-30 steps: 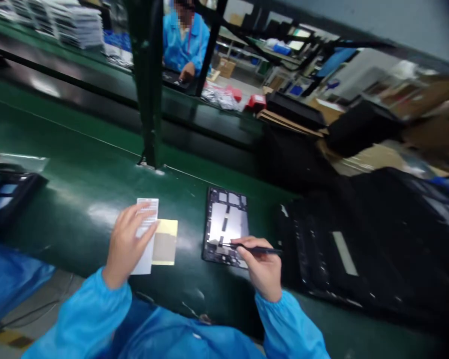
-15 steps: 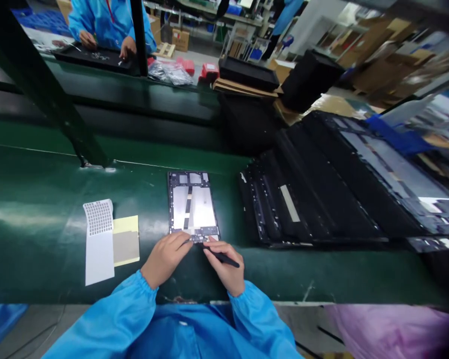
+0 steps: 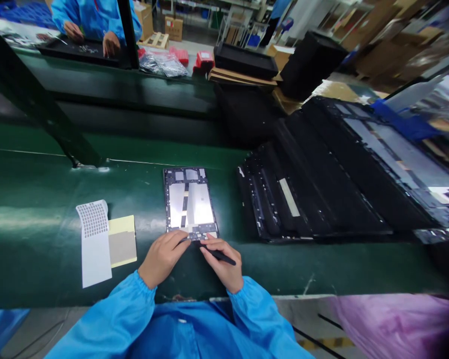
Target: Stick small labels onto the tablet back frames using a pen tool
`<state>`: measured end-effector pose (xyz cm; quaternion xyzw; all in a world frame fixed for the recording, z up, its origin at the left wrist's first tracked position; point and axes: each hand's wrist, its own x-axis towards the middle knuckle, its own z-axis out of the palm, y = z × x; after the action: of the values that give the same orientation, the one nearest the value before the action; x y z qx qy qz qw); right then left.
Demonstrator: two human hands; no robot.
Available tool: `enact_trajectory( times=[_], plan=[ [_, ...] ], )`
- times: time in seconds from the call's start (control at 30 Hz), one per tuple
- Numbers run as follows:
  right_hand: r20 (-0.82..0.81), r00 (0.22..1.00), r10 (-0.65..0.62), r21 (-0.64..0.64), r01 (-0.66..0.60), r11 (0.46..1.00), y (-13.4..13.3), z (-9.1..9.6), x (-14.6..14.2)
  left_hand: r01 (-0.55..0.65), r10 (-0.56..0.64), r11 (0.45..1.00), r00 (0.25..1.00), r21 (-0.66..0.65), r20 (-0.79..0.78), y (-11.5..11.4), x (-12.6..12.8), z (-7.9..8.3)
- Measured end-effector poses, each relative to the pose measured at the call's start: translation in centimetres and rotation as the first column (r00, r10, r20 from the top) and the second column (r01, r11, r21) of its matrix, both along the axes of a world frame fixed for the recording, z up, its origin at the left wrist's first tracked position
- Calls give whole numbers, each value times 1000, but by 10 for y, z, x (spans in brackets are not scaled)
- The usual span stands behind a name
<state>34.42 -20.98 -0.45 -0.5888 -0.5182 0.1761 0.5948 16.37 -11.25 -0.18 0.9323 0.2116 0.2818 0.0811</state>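
Note:
An opened tablet (image 3: 190, 202) lies on the green bench, its silvery inside and a dark ribbon cable facing up. My left hand (image 3: 163, 257) is closed at its lower left edge, fingertips on the frame. Held like a pen, black tweezers (image 3: 220, 255) are in my right hand (image 3: 224, 264), at the tablet's lower edge. Their tips are too small to make out. To the left lies a white sheet of small dark stickers (image 3: 96, 249) with its top curled over. It partly covers a yellow-edged card (image 3: 123, 244).
Several dark tablet housings (image 3: 322, 184) lean in an overlapping row at the right. A green metal post (image 3: 41, 99) rises at the left. Across the bench a co-worker's hands (image 3: 110, 45) are over a black tray (image 3: 78, 52). Black trays (image 3: 243, 62) are stacked at the back.
The view has shifted slightly, so the bench things sit a little further left. Both hands stay at the tablet's lower edge, with the tweezers still in the right.

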Motion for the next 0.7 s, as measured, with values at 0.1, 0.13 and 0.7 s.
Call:
enact_trajectory(
  times=[0.1, 0.13, 0.7],
  plan=[
    [3, 1000, 5, 17, -5, 1000, 0, 1, 0, -2, 2, 1000, 1000, 1, 0, 0, 0, 0],
    [6, 1000, 7, 19, -7, 1000, 0, 1, 0, -1, 1, 1000, 1000, 5, -1, -1, 0, 0],
    [24, 998, 50, 0, -50, 999, 0, -3, 3, 14, -17, 995, 999, -102, -30, 4, 7, 10]
  ],
)
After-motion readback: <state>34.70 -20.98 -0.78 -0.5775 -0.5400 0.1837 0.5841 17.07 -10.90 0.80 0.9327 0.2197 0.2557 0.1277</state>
